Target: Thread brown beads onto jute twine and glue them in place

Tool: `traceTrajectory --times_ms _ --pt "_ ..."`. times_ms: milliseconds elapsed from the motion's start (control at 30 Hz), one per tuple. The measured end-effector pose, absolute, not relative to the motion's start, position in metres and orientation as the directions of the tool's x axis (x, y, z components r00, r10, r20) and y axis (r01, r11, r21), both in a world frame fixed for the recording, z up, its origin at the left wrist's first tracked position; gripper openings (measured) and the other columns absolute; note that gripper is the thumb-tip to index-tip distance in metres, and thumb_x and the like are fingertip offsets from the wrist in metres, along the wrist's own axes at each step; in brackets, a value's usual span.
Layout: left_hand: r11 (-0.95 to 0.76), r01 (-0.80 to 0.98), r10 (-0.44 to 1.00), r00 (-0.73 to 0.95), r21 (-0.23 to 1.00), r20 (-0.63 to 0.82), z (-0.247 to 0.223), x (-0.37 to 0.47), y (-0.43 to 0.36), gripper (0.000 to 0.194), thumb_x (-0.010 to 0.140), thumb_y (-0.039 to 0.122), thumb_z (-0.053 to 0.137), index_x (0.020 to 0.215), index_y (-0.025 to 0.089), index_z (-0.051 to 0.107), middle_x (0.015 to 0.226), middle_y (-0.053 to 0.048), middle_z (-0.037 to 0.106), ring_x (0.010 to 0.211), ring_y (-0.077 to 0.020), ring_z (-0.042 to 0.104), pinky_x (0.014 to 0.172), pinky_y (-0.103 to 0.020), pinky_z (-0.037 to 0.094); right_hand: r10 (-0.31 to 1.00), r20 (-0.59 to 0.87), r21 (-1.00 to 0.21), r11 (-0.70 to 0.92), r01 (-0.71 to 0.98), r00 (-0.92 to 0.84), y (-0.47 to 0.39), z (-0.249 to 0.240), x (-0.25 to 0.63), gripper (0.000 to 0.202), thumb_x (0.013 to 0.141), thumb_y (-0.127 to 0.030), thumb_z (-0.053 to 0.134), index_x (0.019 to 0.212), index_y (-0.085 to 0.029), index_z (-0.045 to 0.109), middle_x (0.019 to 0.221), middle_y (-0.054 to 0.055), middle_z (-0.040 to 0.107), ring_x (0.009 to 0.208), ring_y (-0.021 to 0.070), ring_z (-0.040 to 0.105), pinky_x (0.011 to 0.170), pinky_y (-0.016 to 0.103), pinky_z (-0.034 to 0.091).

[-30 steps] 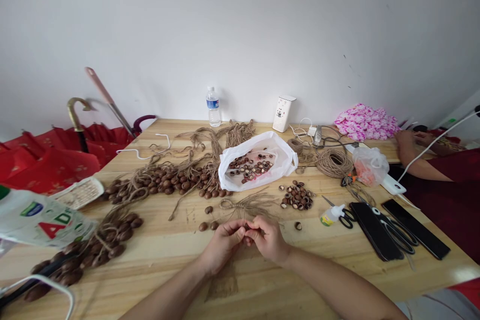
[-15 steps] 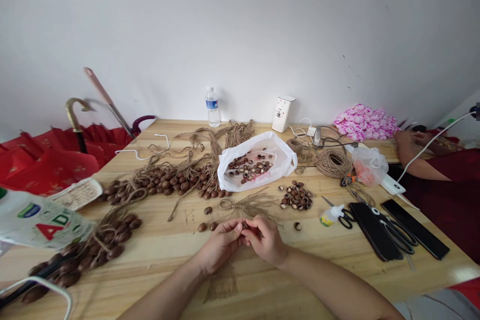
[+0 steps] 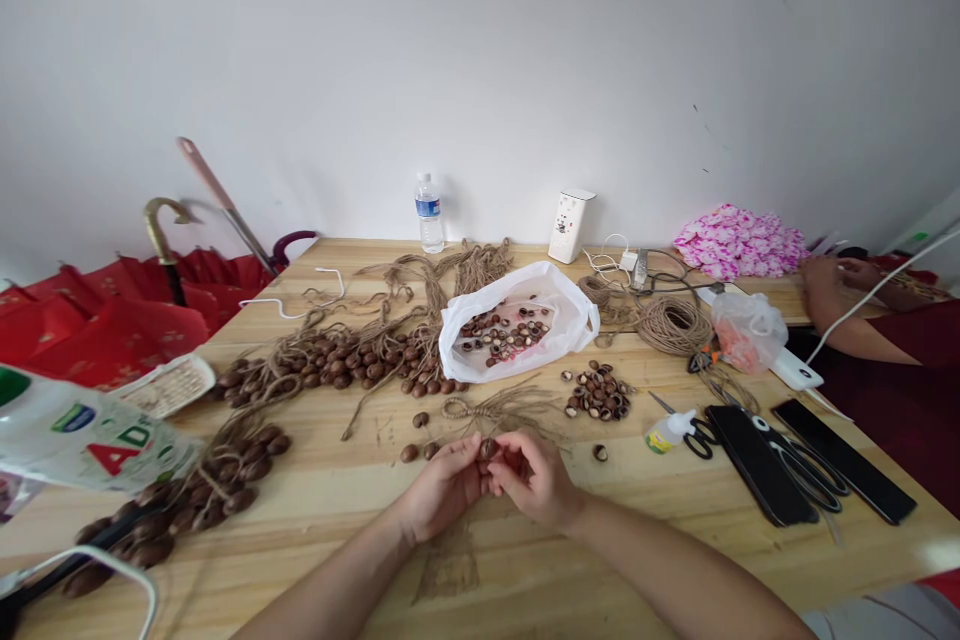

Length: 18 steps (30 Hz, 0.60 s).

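Between the fingertips of both hands is a round brown nut (image 3: 487,448), probably a macadamia in its shell. My left hand (image 3: 445,492) pinches it from one side with thumb and fingers. From the other side the curled fingers of my right hand (image 3: 541,482) close on it. Just beyond lies a bundle of twine (image 3: 491,412) with a knotted loop. Several loose nuts (image 3: 409,453) rest left of the twine. To the right sits a pile of cracked nut shells (image 3: 598,392), with a single half shell (image 3: 600,453) nearer me.
A white plastic bag (image 3: 517,368) holds more shells. Nuts on twine (image 3: 337,365) cover the left. Rightward are a glue bottle (image 3: 666,434), scissors (image 3: 806,465), phones (image 3: 757,465) and a twine coil (image 3: 675,325). A co-worker's arm (image 3: 847,315) rests far right.
The nut has come up into clearer sight between my fingertips, and my right fingers have shifted slightly. The view has turned a little to the left.
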<state>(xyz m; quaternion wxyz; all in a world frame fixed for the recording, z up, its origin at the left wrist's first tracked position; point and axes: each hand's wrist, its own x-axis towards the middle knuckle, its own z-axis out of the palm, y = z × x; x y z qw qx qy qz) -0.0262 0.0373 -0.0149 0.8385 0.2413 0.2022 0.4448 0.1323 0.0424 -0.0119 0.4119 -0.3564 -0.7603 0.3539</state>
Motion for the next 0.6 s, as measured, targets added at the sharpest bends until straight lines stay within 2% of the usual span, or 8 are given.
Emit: traceTrajectory --times_ms 167,400,500,600 --pt "0.49 -0.647 0.846 0.515 0.584 -0.138 -0.0137 -0.0255 0.037 0.024 0.085 0.031 0.054 0.075 0.011 0.064 0.072 -0.007 0.064 0.067 -0.0155 0.058 0.066 -0.03 0.044 0.831 0.38 -0.841 0.493 0.221 -0.406 0.0429 -0.0099 0.1314 0.012 0.086 -0.027 0.052 0.096 -0.02 0.055 0.069 0.001 0.056 0.051 0.0116 0.058 0.048 0.023 0.046" --pt "0.469 -0.629 0.861 0.483 0.62 -0.161 -0.0151 -0.0268 0.0375 0.021 0.081 0.029 0.06 0.075 0.01 0.066 0.07 -0.007 0.066 0.065 -0.0143 0.06 0.065 -0.028 0.046 0.823 0.423 -0.777 0.545 0.316 -0.379 0.0437 -0.0081 0.1333 0.009 0.084 -0.025 0.052 0.091 -0.02 0.055 0.068 0.002 0.059 0.059 0.0142 0.055 0.057 0.025 0.046" --pt "0.427 -0.626 0.894 0.4 0.653 -0.202 -0.0151 -0.026 0.0367 0.014 0.073 0.021 0.069 0.082 0.011 0.066 0.075 -0.007 0.069 0.069 -0.0144 0.062 0.07 -0.029 0.048 0.821 0.443 -0.754 0.558 0.346 -0.36 0.0446 -0.0088 0.1344 0.009 0.083 -0.022 0.05 0.09 -0.019 0.054 0.073 0.004 0.059 0.063 0.015 0.055 0.058 0.026 0.046" --pt "0.353 -0.62 0.932 0.299 0.7 -0.205 -0.0149 -0.0223 0.034 0.019 0.066 0.016 0.075 0.082 0.013 0.066 0.076 -0.004 0.069 0.069 -0.0134 0.063 0.072 -0.029 0.048 0.84 0.415 -0.778 0.527 0.341 -0.35 0.0465 -0.0121 0.1352 0.011 0.082 -0.018 0.046 0.092 -0.019 0.052 0.073 0.003 0.059 0.062 0.0144 0.055 0.057 0.025 0.045"
